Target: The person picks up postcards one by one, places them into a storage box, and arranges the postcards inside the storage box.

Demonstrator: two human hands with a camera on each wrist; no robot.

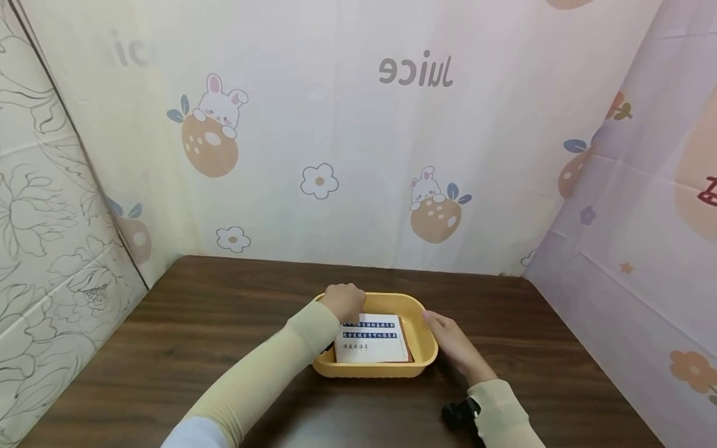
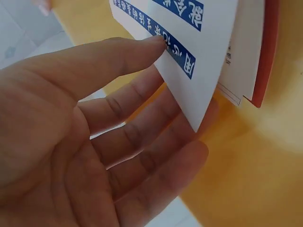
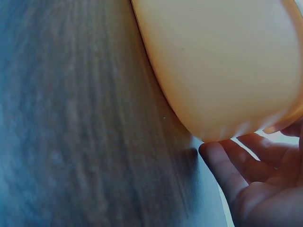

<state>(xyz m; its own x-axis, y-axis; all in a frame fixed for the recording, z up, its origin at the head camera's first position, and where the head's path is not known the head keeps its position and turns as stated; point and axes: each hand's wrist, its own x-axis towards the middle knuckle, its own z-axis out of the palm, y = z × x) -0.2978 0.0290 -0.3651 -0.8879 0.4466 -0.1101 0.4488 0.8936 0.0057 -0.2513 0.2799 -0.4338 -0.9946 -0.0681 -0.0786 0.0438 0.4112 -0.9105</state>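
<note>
A yellow plastic basin (image 1: 372,371) sits on the table with a white card (image 1: 370,353) lying inside it, printed with dark lettering and blue strips. Under the card, a reddish-brown edge (image 2: 269,56) and more pale sheets (image 2: 242,61) show. My left hand (image 1: 344,303) reaches over the basin's left side and pinches a corner of the card, thumb on the printed face and fingers behind it. At the basin's right side, my right hand (image 1: 455,342) holds the rim, with fingers (image 3: 220,163) against the outer wall.
The dark wooden table (image 1: 224,305) extends around the basin. A patterned curtain (image 1: 336,124) hangs behind it, with further patterned sheets at the left and right. A black strap mount (image 1: 460,414) sits at my right wrist.
</note>
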